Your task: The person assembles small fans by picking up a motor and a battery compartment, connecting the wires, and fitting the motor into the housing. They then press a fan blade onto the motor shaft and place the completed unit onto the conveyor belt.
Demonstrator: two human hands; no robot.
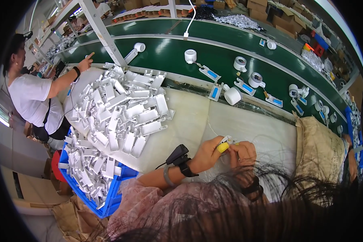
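Head view. Left grip [209,155] closed on a small white part [226,138], with a yellow piece [222,147] at the fingertips; whether the latter is loose or a fingertip cover cannot be told. Right grip [243,154] just beside it, fingers bent in toward the same spot; whether they pinch anything cannot be told. Both raised over the near edge of the desk [185,117], close together, probably so that one steadies while the other does fine work.

Left of the grips, well apart: a loose heap of white housings [147,117] on the desk, more in a blue crate [128,173] lower down. Heap and crate adjoin, likely to keep stock within arm's reach and leave bare desk before the grips.

Beyond the grips: green belt [161,47] carrying white heads [232,96] and blue-faced plates [209,73], spaced out, presumably for easy picking. Right of the grips: a tan sack [316,141], at the desk's side, perhaps there to stay clear of the elbows. Contents hidden.
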